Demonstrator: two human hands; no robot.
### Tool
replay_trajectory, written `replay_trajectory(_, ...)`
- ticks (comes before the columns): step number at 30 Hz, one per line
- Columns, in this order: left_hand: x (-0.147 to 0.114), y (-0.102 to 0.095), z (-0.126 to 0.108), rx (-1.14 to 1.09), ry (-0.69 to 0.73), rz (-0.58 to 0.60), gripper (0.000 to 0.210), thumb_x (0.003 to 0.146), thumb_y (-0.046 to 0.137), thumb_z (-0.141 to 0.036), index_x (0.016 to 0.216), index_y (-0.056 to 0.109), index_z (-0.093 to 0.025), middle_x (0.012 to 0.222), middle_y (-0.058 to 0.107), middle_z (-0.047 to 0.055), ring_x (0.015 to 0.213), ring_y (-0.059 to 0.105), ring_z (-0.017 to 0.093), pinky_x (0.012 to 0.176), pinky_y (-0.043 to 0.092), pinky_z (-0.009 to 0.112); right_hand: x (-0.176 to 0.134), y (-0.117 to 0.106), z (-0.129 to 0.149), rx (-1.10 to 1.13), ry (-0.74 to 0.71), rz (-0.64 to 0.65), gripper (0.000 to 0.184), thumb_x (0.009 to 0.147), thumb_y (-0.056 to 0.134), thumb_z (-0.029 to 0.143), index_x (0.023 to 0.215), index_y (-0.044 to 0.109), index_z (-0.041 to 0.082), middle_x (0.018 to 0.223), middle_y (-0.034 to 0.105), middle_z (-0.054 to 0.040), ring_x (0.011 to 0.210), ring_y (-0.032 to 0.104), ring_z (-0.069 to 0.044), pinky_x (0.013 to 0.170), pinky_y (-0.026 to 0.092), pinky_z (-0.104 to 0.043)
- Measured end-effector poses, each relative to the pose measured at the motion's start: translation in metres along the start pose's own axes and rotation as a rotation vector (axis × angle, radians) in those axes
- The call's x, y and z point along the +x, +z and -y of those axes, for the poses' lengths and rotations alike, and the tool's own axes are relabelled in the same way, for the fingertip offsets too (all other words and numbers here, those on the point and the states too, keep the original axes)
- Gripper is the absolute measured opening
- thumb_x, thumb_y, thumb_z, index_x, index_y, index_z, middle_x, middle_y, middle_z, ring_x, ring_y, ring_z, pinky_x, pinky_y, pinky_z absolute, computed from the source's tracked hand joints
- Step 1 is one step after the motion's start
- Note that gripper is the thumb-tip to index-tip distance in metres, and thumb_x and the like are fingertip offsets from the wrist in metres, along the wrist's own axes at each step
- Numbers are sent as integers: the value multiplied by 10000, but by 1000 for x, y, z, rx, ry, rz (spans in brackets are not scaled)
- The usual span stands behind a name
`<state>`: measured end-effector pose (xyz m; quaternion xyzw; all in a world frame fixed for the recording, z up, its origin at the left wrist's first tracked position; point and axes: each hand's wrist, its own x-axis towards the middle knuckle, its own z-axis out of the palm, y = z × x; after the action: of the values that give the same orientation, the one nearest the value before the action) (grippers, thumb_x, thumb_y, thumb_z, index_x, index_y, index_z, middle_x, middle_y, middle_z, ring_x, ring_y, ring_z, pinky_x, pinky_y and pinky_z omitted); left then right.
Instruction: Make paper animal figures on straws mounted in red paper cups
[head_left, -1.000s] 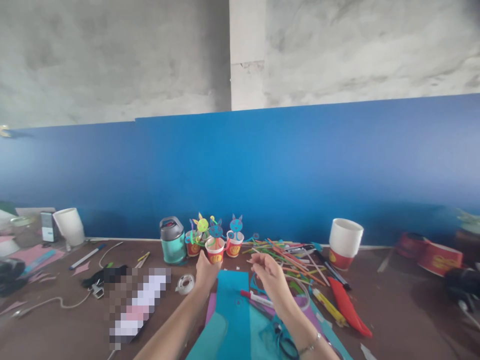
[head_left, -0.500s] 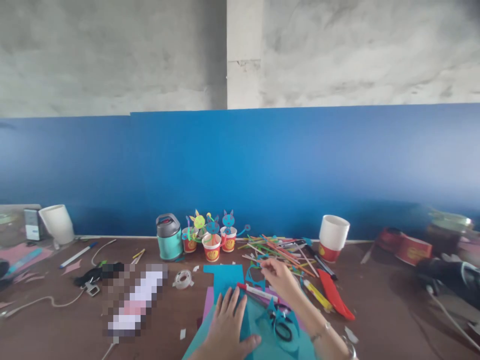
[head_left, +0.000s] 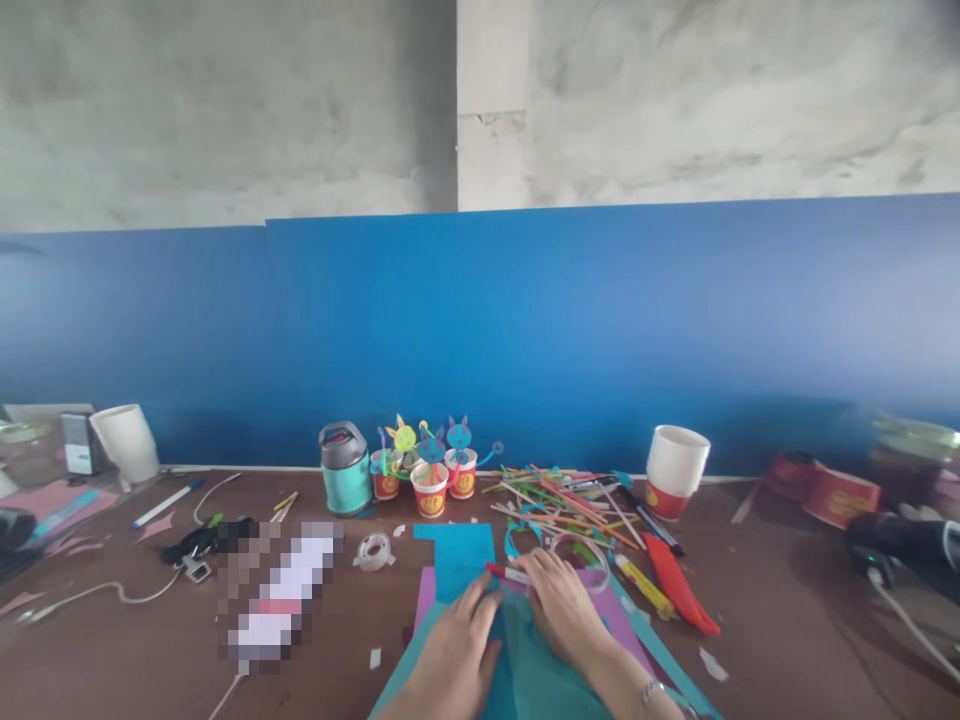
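My left hand lies on the blue paper, palm down, with its fingers stretched forward. Close to its fingertips is a red-capped white marker. My right hand bends its fingers over the marker's barrel, which they partly hide. Both hands rest above a stack of blue sheets with purple paper showing at the sides. Behind my right hand lie a clear ring, which looks like tape, and a blue paper scrap.
Small cups with paper cat figures stand beside a teal flask. Behind my right hand is a pile of coloured sticks. Stacked white cups, a yellow tool, a red strip and a tape roll surround the work area.
My right hand has come down and nearer, from beside the blue scrap to the marker. My left fingers have drawn together. The scissors are no longer visible, and a clear ring shows behind my right hand.
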<state>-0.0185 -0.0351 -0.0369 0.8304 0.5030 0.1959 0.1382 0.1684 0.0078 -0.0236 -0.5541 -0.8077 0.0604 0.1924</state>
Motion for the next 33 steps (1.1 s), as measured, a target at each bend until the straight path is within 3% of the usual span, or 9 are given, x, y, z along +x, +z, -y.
replay_trajectory(4,3,-10,2,-40,-89,-48,549,780,538,-107,1322,488,-179,1410,484,115,1321,412,266,1106,357,416,1,-5,-1,-25,25,13,460,757,352,-11,1085,615,177,1087,640,-109,1048,571,-230,887,393,-333)
replay_trajectory(8,8,-11,13,-15,-92,-99,490,806,595,-199,1291,527,-176,1351,537,134,1295,437,299,1088,366,470,0,-4,-1,-48,35,-18,440,798,350,3,1089,621,192,1092,643,-105,1039,579,-231,878,392,-332)
replay_trajectory(15,3,-16,12,47,68,70,437,883,517,-368,1316,514,-307,1448,447,67,1360,344,311,1106,292,552,0,2,-3,17,-3,-87,376,821,371,34,1031,633,202,1043,669,-77,984,594,-217,868,393,-320)
replay_trajectory(19,3,-15,12,59,97,85,401,889,509,-368,1289,533,-364,1454,441,50,1358,348,308,1098,304,545,0,-1,-2,74,-75,-123,304,854,396,92,998,634,214,990,683,-54,941,601,-203,843,405,-300)
replay_trajectory(25,4,-11,15,53,84,76,400,877,531,-360,1277,539,-379,1448,449,39,1353,353,306,1094,307,547,3,-10,-12,-138,190,-299,164,800,478,121,835,626,183,906,678,-90,933,596,-259,832,385,-353)
replay_trajectory(29,4,-16,9,44,81,97,415,880,524,-338,1293,522,-373,1455,439,39,1365,333,299,1104,286,547,3,-9,-18,-188,253,-281,84,784,523,173,733,584,200,847,675,-76,893,607,-261,786,377,-348)
replay_trajectory(33,3,-21,6,27,87,124,405,879,528,-344,1284,541,-349,1436,465,56,1354,350,304,1103,284,544,3,-5,-19,-155,299,-267,91,790,515,140,802,578,205,835,695,-61,886,623,-233,760,363,-316)
